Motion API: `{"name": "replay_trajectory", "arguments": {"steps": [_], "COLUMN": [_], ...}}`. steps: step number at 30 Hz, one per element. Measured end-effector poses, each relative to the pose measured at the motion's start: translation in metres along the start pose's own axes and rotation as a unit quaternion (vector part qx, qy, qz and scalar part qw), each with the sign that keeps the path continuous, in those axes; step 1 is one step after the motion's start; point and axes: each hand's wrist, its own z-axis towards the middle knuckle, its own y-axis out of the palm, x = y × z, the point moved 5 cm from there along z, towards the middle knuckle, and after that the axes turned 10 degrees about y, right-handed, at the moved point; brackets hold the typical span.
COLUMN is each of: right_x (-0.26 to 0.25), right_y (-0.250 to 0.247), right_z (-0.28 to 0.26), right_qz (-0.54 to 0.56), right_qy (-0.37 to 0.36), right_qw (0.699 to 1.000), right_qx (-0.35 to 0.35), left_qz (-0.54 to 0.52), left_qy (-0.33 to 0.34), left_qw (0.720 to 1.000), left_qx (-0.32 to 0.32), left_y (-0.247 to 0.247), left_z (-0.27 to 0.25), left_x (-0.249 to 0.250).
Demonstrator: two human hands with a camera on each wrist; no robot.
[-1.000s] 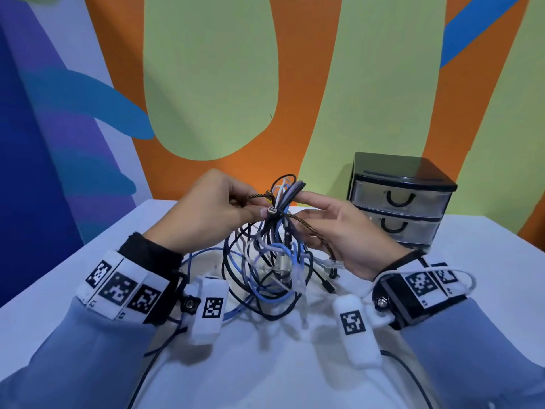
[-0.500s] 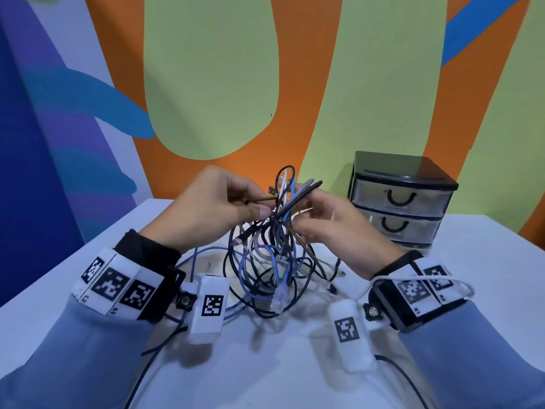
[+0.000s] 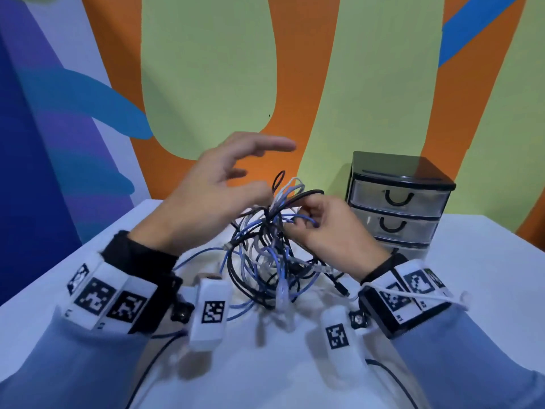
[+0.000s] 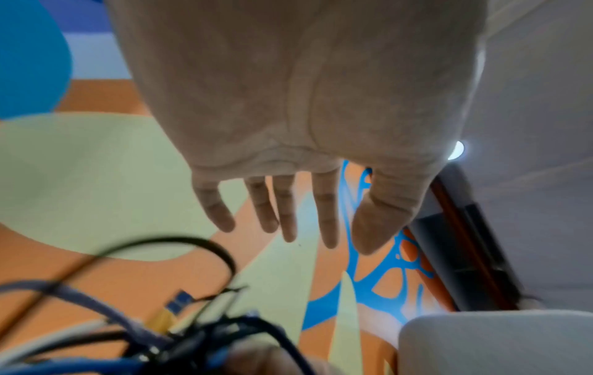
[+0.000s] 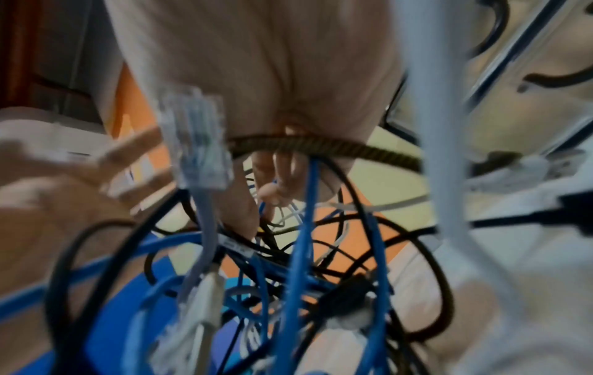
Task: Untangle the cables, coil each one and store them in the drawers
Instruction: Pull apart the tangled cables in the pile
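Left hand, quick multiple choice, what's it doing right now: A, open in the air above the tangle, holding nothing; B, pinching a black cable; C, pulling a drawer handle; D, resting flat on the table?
A: the left hand has its fingers spread and empty above the cable tangle.

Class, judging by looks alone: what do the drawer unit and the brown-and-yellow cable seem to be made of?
Drawer unit: probably plastic, with a glossy black frame that reflects light and translucent drawer fronts with black handles. Brown-and-yellow cable: apparently a braided fabric jacket, going by its woven, striped, matte surface; what lies under the braid cannot be seen.
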Motion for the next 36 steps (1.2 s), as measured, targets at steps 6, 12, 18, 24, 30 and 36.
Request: {"name": "replay_trajectory", "arguments": {"steps": [6, 12, 18, 24, 30, 36], "right_x": [-0.012, -0.015, -0.030, -0.044, -0.050, -0.035], "right_y": [-0.004, -0.050, -0.048, -0.033, -0.015, 0.013], "right_z": [-0.004, -0.007, -0.011, -0.015, -0.019, -0.015], "right_qz": [-0.100, 0.054, 0.262, 0.302, 0.400, 0.270], "right_qy": [-0.044, -0.074, -0.063, -0.078, -0.024, 0.020], "right_qw": [0.992, 0.955, 0.941, 0.944, 0.909, 0.949], "right_qx": [0.059, 0.284, 0.204, 0.110, -0.115, -0.163], "left_qz": [0.139, 0.372, 0.325, -0.040, 0.167, -0.080], "left_qy": [0.031, -0.160, -0.160, -0.115, -0.018, 0.153], "left_qw": [0.980, 0.893, 0.920, 0.988, 0.978, 0.962], "left_qx": [-0.142, -0.197, -0.150, -0.092, 0.121, 0.213], "left_y": [0.038, 0.003, -0.003, -0.002, -0.019, -0.025], "left_z": [-0.002, -0.009, -0.007, -0.004, 0.001, -0.001], "left_x": [-0.007, -0.052, -0.047, -0.024, -0.033, 0.006]}}
